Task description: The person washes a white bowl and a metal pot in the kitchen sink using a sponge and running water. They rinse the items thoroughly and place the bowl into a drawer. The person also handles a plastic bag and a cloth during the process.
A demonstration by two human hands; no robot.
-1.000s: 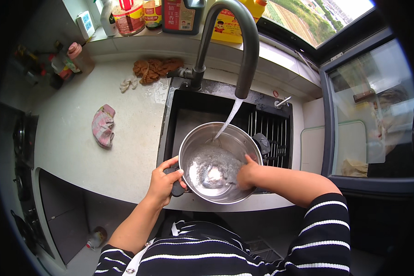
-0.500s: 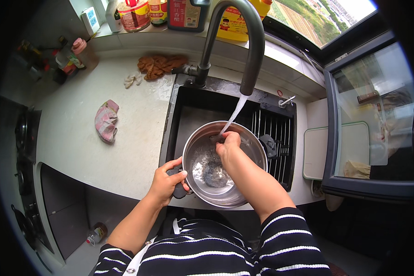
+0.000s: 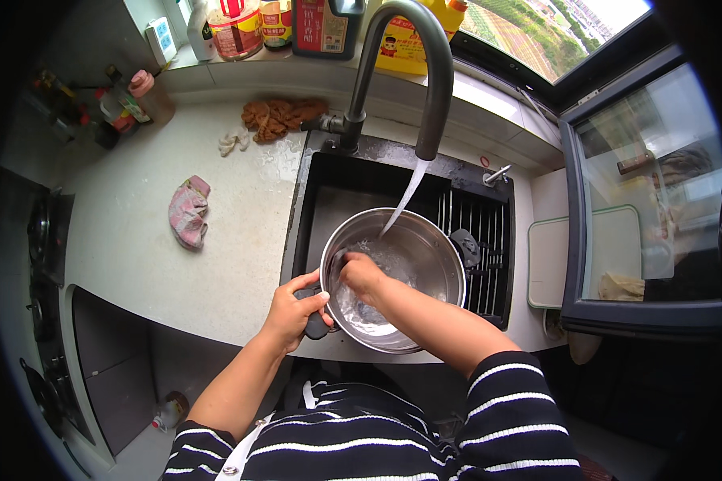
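Gripping the dark handle [image 3: 317, 327] at 8 o'clock on a steel pot [image 3: 440, 260], the left hand [image 3: 293, 313] has its fingers wrapped around it, thumb on top near the rim. Positions are read about the pot's centre, 12 at top of view.

Right hand [image 3: 363, 276]: inside the pot, just left of centre toward 9 o'clock, fingers bent down by the wall. A small dark shape shows at the fingertips, blurred; cannot tell whether the hand grasps it or is empty.

Pot location: over the front part of the black sink [image 3: 325, 184], mouth up. A second dark handle stands at 2 o'clock. Clear water lies in the pot; a stream [image 3: 403, 200] from the grey faucet [image 3: 440, 88] enters at 12.

Surroundings: wire rack [image 3: 497, 240] in the sink, 2 to 3 o'clock. Pale board with green edging [image 3: 545, 264] at 3, partly behind the open window sash [image 3: 576, 232]. On the counter [image 3: 128, 240]: pink-and-grey cloth [image 3: 188, 212] at 10, brown cloth [image 3: 277, 120] at 11. Yellow jug [image 3: 405, 44] on the sill at 12, dark bottle [image 3: 326, 30] beside it toward 11.
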